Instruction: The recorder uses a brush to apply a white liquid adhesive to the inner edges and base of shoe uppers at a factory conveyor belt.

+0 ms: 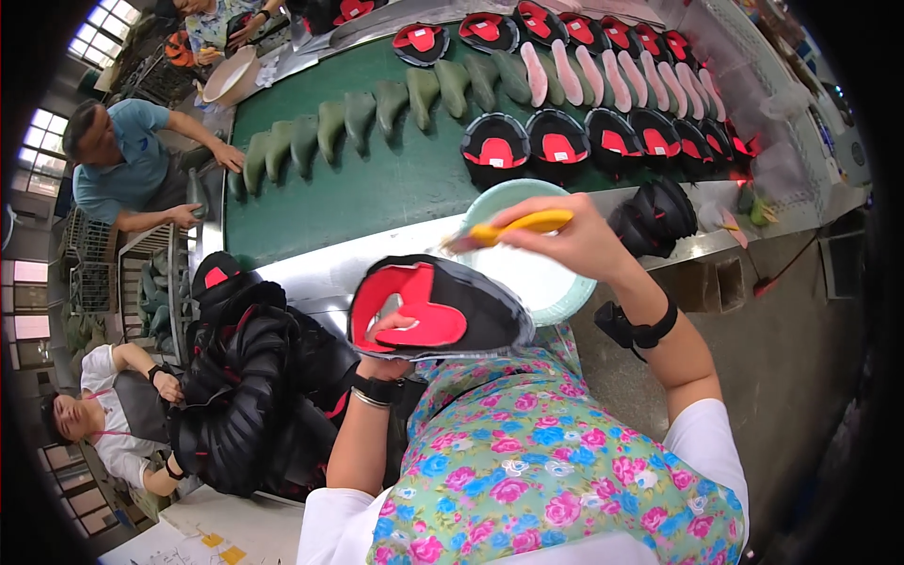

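Observation:
My left hand [384,350] grips a black shoe upper [485,306] with red lining, its fingers partly inside the opening. The upper is tilted so its greyish lower edge faces away from me. Closed around the yellow handle of a brush [535,222] is my right hand [589,247]. The brush's blurred bristle end hangs just above the far edge of the upper; whether they touch I cannot tell. Right under that hand stands a pale green basin [513,191] with a whitish inside, partly hidden by the upper and my hand.
Beyond a metal ledge [377,247], a green conveyor [377,202] carries several green shoe lasts [389,108], pink insoles [565,73] and shoe uppers [496,151]. A large pile of black uppers [250,395] lies left; more [659,215] sit right. Co-workers [132,169] stand at the left and far end.

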Demonstrator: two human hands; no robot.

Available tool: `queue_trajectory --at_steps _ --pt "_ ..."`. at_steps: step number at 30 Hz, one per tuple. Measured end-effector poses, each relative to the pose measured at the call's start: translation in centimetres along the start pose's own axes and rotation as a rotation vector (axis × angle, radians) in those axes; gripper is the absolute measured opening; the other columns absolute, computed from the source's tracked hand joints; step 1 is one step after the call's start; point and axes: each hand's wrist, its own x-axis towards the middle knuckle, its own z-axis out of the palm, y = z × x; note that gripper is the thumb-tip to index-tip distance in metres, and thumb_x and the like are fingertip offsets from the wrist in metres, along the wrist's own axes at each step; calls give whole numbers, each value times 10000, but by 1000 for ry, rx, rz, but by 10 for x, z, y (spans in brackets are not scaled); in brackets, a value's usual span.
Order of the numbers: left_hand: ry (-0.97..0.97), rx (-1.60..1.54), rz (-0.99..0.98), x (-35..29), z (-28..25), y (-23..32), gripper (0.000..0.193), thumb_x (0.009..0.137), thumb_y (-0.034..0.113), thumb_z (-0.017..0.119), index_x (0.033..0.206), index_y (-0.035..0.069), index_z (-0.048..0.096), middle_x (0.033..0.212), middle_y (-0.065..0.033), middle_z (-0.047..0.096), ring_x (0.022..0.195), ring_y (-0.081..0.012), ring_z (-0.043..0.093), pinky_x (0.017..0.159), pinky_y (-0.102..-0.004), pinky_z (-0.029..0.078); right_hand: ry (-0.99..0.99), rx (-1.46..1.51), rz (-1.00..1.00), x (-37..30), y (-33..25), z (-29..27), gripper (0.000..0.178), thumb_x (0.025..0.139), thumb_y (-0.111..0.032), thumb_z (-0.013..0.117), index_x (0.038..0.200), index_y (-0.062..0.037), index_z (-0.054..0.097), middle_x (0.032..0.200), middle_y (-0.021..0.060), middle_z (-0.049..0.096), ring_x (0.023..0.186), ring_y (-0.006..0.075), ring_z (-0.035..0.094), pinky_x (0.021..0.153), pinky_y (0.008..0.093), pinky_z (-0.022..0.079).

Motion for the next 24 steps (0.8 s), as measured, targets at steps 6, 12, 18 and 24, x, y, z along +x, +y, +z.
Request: queue_trajectory --at_steps 6,12,18,24 --pt "-305 329 274 11 0 -21 351 792 33 599 1139 -19 582 1113 -154 621 946 -238 632 759 -330 543 -518 204 -173 38 -36 56 190 819 -129 716 996 -59 712 851 64 707 744 105 627 711 242 498" --pt "-359 -99 -374 14 -15 -22 176 878 142 516 876 -5 613 713 -85 622 358 -101 409 304 -190 271 -273 111 207 40 32 34 157 845 -132 696 929 1 701 785 61 692 693 88 641 632 224 511" --pt "-77 199 -173 13 -8 1 214 838 20 616 1051 41 619 1060 -90 618 1023 -207 614 864 -341 547 -23 185 523 -11 61 11 180 864 -124 652 792 38 620 663 96 651 534 124 626 498 242 509" --pt "38 121 226 64 -47 70 397 958 235 506 1300 37 468 1303 -97 540 1162 -246 548 1027 -436 419 484 343 511 -46 75 -16 166 873 -103 626 793 41 607 655 108 639 502 140 616 457 236 492"
